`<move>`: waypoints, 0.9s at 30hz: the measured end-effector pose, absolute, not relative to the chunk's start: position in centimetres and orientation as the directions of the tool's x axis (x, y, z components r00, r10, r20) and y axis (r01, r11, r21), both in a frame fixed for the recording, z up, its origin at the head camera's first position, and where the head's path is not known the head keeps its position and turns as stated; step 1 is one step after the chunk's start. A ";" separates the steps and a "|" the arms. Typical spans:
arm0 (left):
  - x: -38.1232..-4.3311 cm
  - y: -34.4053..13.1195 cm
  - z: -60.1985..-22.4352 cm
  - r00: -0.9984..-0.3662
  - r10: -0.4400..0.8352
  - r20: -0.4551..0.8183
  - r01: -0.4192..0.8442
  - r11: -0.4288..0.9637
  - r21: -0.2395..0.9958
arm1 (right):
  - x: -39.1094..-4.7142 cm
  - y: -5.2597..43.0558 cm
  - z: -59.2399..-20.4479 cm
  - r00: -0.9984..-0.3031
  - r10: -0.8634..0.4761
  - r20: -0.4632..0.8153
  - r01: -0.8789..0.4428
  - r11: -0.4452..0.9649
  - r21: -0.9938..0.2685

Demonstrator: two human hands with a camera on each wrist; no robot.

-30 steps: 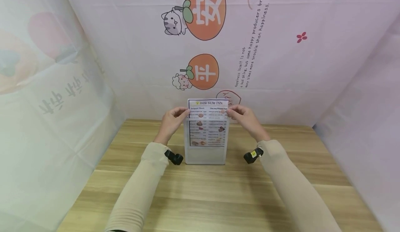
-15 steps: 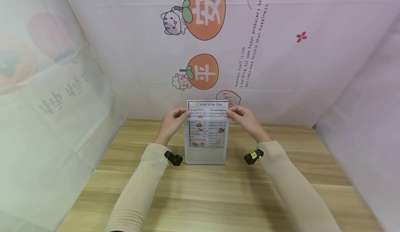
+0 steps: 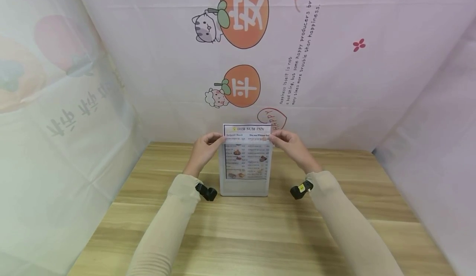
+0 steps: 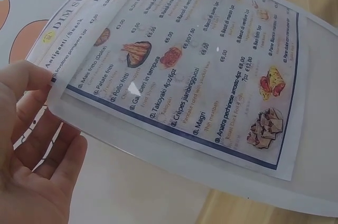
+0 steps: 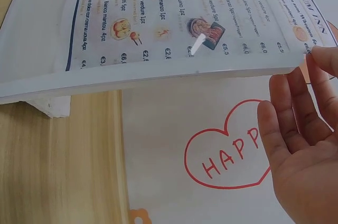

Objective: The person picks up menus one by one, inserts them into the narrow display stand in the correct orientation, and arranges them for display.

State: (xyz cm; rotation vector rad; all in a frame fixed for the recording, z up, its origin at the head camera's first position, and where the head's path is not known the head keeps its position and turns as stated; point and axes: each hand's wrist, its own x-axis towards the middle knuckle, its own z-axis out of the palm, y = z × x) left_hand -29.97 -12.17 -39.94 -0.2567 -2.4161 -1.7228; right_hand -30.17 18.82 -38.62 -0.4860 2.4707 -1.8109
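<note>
A printed menu sheet [image 3: 247, 134] headed DIM SUM INN sits partly inside a clear upright sign holder [image 3: 244, 187] on the wooden table. Its top strip sticks out above the holder's upper edge, while a plain band of the holder shows below the paper. My left hand [image 3: 202, 150] pinches the sheet's left edge near the top between thumb and index finger, as the left wrist view also shows. On the opposite edge, my right hand [image 3: 295, 147] pinches the sheet at the same height. In the right wrist view, the other fingers [image 5: 282, 97] lie beside the holder's side edge.
The wooden table [image 3: 238, 234] reaches back to a white cloth wall [image 3: 167, 61] printed with orange fruits, small animals and lettering. Similar cloth hangs at the left and right sides. A supporting foot [image 5: 53, 106] juts from behind the holder in the right wrist view.
The menu sheet has slid down further into the holder, with less of it showing above the upper edge. Both hands have moved down along with it. The holder has stayed in place.
</note>
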 end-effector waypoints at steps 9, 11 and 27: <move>-29.8 -12.4 -40.3 -0.975 0.052 0.214 0.220 0.324 0.920 | -30.2 18.8 -39.2 -0.950 -0.277 0.146 -0.231 0.305 -0.924; -29.7 -12.4 -40.4 -0.976 0.056 0.211 0.217 0.324 0.921 | -30.3 18.8 -39.3 -0.953 -0.268 0.140 -0.223 0.312 -0.924; -30.3 -12.4 -39.7 -0.975 0.071 0.212 0.224 0.301 0.927 | -30.3 18.7 -39.2 -0.953 -0.276 0.127 -0.213 0.311 -0.926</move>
